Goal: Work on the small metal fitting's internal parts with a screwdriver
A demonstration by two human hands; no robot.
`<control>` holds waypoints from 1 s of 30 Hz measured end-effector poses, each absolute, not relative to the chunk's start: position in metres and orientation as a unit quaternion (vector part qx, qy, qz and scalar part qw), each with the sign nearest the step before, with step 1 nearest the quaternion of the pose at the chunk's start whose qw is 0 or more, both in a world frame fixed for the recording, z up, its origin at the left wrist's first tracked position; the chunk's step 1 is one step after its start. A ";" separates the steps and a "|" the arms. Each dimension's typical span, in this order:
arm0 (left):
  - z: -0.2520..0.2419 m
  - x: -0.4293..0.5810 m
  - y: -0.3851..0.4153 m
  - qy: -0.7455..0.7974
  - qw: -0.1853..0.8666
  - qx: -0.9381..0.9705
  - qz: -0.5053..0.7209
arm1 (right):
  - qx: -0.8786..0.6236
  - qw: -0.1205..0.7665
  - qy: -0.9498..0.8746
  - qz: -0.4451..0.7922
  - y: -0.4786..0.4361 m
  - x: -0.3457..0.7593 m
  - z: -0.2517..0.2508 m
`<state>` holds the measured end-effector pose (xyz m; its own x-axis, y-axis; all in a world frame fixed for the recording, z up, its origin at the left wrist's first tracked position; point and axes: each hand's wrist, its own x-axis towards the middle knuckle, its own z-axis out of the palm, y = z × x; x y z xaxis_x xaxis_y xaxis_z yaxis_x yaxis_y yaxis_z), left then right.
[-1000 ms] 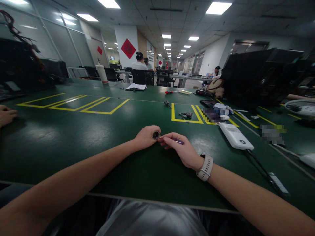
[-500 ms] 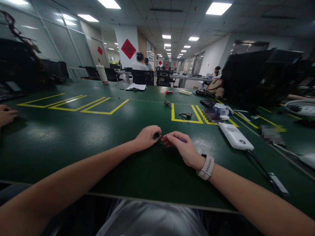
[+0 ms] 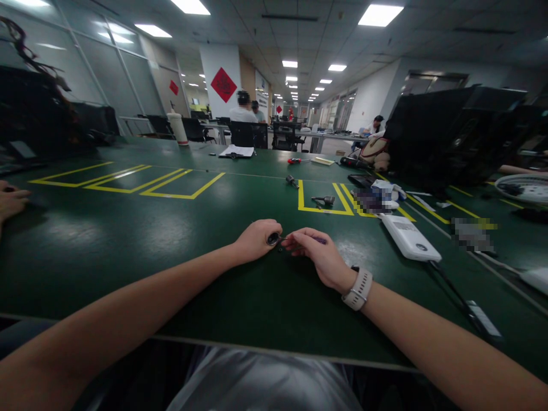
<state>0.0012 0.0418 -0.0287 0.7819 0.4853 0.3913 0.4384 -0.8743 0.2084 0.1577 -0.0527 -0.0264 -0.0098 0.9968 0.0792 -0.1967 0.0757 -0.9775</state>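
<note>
My left hand (image 3: 256, 240) is wrapped round a dark cylindrical part (image 3: 273, 238), whose round, hollow-looking end faces me. Between the fingers of my right hand (image 3: 314, 251) is a slim screwdriver with a purple handle (image 3: 319, 240). Its thin shaft (image 3: 283, 238) points left and reaches the side of the cylindrical part; my fingers hide most of the tool. A tiny dark piece (image 3: 279, 249) lies on the green table just below the shaft. Farther off, one dark metal part with a shaft (image 3: 326, 200) lies inside a yellow tape outline, and a similar part (image 3: 291, 181) lies beside it.
A white box-shaped device (image 3: 411, 238) with a cable lies to the right. Toward the back are a red-handled screwdriver (image 3: 294, 161), a clipboard with paper (image 3: 237, 151) and a white bottle (image 3: 177, 129). Another person's hand (image 3: 12, 201) rests at the left edge.
The fingers of my right hand have shifted slightly around the screwdriver, and its handle has turned a little. My left hand and the cylindrical part stay almost in place.
</note>
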 end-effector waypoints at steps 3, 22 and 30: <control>-0.029 0.002 0.043 0.232 0.035 0.950 0.207 | -0.415 0.556 -0.438 0.571 -0.050 0.162 -0.025; -0.031 0.001 0.045 0.268 0.031 0.943 0.195 | -0.439 0.571 -0.459 0.520 -0.051 0.164 -0.023; -0.030 0.001 0.044 0.299 0.063 0.929 0.210 | -0.389 0.511 -0.571 0.511 -0.052 0.160 -0.033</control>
